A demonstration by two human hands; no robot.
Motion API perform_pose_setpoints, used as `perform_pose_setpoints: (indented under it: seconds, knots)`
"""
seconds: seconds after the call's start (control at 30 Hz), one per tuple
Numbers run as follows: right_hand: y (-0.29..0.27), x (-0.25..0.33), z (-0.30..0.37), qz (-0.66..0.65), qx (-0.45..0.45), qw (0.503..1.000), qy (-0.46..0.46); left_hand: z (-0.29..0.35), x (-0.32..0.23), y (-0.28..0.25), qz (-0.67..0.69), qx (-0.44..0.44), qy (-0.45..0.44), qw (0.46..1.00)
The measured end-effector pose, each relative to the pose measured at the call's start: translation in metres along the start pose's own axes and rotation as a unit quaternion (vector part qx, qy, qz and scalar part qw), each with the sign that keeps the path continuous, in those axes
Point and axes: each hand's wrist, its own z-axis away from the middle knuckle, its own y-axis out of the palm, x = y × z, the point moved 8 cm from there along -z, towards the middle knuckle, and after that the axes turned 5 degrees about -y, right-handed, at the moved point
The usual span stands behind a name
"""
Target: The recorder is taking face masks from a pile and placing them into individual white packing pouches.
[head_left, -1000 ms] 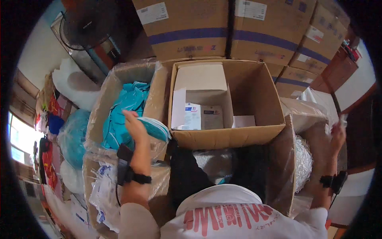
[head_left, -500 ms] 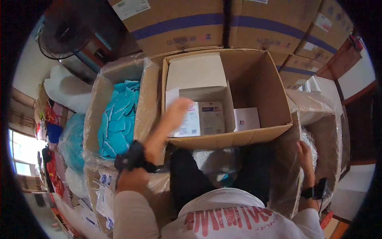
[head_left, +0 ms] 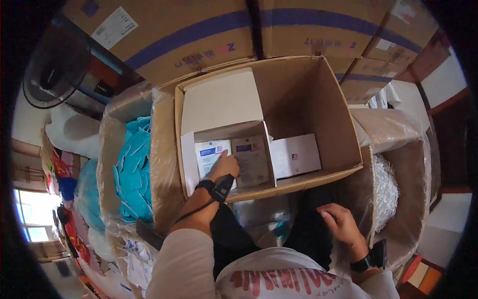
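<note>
Inside the large brown carton (head_left: pixel 343 104), an open white box (head_left: pixel 226 97) holds two side-by-side flat printed packets: a bright white packet (head_left: pixel 205 158) on the left, a duller packet (head_left: pixel 253 159) on the right. My left hand (head_left: pixel 226 168) reaches in from the front, one finger stretched against the white packet's right part. Its other fingers are bent and partly hidden, and I see nothing gripped. Above my right thigh hovers my right hand (head_left: pixel 344 226), fingers loosely curled and apart, with nothing in it. A shut white box (head_left: pixel 296 155) lies to the right of the open one.
On the left, a plastic-lined carton (head_left: pixel 167 149) contains many teal fabric-like pieces (head_left: pixel 133 169). Another lined carton (head_left: pixel 393 127) on the right holds a bundle of white strands (head_left: pixel 386 192). Stacked brown cartons (head_left: pixel 199 40) rise behind. A fan (head_left: pixel 52 79) stands at the far left.
My left hand has moved down onto the white packet. My right hand has come from the right-hand carton to above my thigh. The view has shifted, showing the large carton farther left.
</note>
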Motion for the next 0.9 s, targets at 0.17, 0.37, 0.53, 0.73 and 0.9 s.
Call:
perform_pose_setpoints:
  seconds: [0.17, 0.37, 0.53, 0.73, 0.9]
  knots:
    - [0.001, -0.007, -0.013, -0.002, 0.013, 1.0, -0.007, 0.017, 0.0, -0.035, 0.012, -0.078, 0.026, 0.997]
    - [0.01, 0.006, -0.022, -0.005, 0.026, 0.999, -0.038, 0.035, 0.018, -0.043, 0.067, -0.068, 0.048, 0.994]
    - [0.014, 0.005, -0.01, -0.004, 0.026, 1.0, -0.017, 0.053, 0.02, -0.045, 0.05, -0.132, 0.064, 0.988]
    - [0.014, 0.014, 0.012, 0.006, 0.023, 1.0, -0.011, 0.067, 0.022, -0.048, 0.026, -0.177, 0.068, 0.981]
    - [0.012, 0.025, 0.031, 0.01, 0.012, 1.0, -0.016, 0.074, 0.031, -0.072, -0.042, -0.077, 0.052, 0.995]
